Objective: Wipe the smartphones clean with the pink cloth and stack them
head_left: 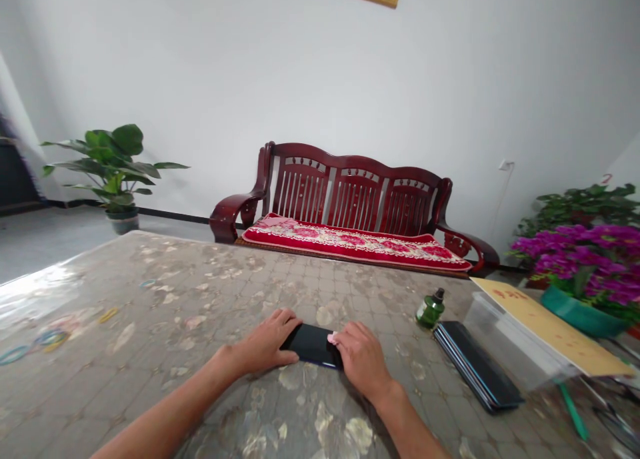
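A black phone [312,343] lies flat on the patterned table [200,299] in front of me. My left hand [265,344] holds its left end, fingers curled around the edge. My right hand [361,362] rests on its right end, and the fingertips press a small pink cloth or pad [332,338] against the dark screen.
A small green bottle [430,308] stands to the right, beside a stack of dark phones [477,364]. A clear plastic box [515,346] with a yellow paper [555,329] on it sits further right, near purple flowers [590,252]. A red wooden bench [350,212] stands behind.
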